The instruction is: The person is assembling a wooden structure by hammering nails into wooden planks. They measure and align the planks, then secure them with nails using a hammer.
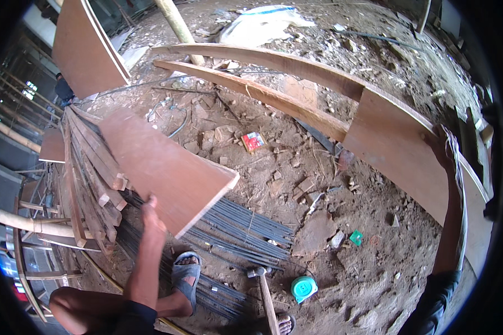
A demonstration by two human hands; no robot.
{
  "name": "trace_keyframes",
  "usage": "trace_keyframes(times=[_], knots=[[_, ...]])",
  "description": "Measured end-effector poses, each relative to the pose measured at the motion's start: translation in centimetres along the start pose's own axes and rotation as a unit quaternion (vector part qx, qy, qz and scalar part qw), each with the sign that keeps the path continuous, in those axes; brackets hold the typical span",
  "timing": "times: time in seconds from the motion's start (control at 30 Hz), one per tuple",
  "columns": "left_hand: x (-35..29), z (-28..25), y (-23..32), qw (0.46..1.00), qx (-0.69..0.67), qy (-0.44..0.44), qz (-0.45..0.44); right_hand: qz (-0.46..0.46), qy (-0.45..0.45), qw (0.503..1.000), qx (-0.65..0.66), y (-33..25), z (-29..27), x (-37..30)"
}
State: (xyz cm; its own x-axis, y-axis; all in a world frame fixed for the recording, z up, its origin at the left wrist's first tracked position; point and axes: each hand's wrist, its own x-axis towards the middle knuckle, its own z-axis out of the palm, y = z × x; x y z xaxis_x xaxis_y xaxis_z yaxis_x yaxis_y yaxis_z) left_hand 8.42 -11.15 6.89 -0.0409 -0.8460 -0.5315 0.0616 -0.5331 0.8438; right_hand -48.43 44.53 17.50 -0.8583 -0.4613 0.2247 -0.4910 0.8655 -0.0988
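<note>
My left hand (151, 215) reaches up from the lower left and grips the near edge of a reddish plywood board (167, 162), which lies tilted over a stack of wooden planks (89, 173). At the right rim, my right hand (442, 146) holds the edge of a large brown plywood panel (394, 148) that stands tilted on its side. Two long curved-looking planks (262, 95) run from that panel toward the upper left.
A bundle of steel rebar (240, 226) lies under my sandalled foot (185, 272). A hammer (264, 293) and a teal round tape measure (303, 287) sit on the dirt floor near the lower edge. Rubble, a small red packet (253, 141) and a white sack (262, 22) lie farther out.
</note>
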Motion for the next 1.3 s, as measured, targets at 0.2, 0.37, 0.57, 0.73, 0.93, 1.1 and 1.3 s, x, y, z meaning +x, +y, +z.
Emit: trace_keyframes(times=[0.2, 0.37, 0.57, 0.73, 0.93, 1.1, 1.3], knots=[[4.4, -0.5, 12.4, 0.996, 0.058, -0.025, 0.064, 0.002, 0.012, 1.000, 0.006, -0.8, -0.5, -0.3], [2.2, -5.2, 27.0, 0.919, 0.367, -0.145, -0.013, -0.012, 0.039, 0.999, 0.006, -0.7, -0.3, -0.6], [-2.5, -5.5, 33.3, 0.246, 0.932, 0.131, 0.232, 0.028, 0.031, 0.999, 0.010, -1.0, -1.0, -0.5], [-1.8, 0.6, 25.8, 0.418, 0.836, -0.207, 0.291, 0.011, 0.048, 0.999, -0.017, -1.4, -1.3, -1.1], [-3.1, 19.7, 4.5, 0.579, 0.634, -0.451, 0.245, 0.036, -0.031, 0.998, -0.038, -0.9, -0.8, -0.9], [-9.3, 36.3, -9.9, 0.709, 0.425, -0.526, 0.201, 0.019, 0.000, 0.998, -0.052, -0.9, -0.9, -1.0], [-14.0, 46.6, -16.0, 0.716, 0.330, -0.610, 0.076, 0.024, 0.013, 0.999, 0.018, -1.6, -0.8, -2.1]])
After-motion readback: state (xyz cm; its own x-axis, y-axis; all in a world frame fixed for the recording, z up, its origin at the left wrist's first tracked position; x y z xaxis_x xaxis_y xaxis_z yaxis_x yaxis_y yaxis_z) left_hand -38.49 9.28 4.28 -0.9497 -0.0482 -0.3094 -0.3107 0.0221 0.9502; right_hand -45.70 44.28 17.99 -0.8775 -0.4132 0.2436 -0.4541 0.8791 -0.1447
